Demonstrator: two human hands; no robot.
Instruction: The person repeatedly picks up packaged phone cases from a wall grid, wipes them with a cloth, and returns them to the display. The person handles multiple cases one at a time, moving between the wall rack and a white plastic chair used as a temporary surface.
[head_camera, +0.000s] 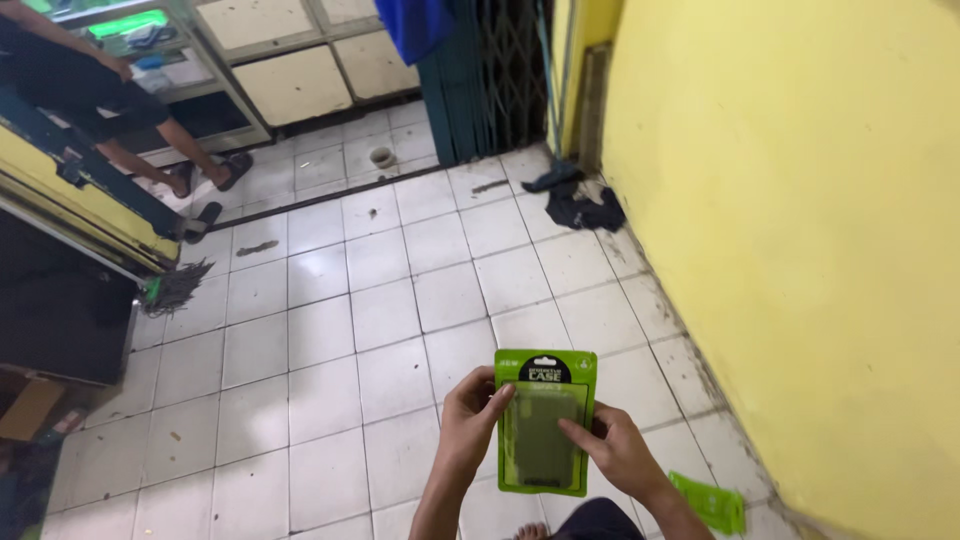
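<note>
Both hands grip flat green plastic phone-case packet (543, 423) lower centre of frame, long axis upright: left hand (468, 425) on left edge, right hand (617, 455) at lower right, equally near.

The yellow wall (800, 250) closes off everything on its side. Away from it, the white tiled floor (330, 340) lies open. A dark rag (580, 205) lies at the wall's foot far ahead, a green packet (710, 500) at its foot close by, and a seated person's legs (170, 165) block the far corner.
</note>
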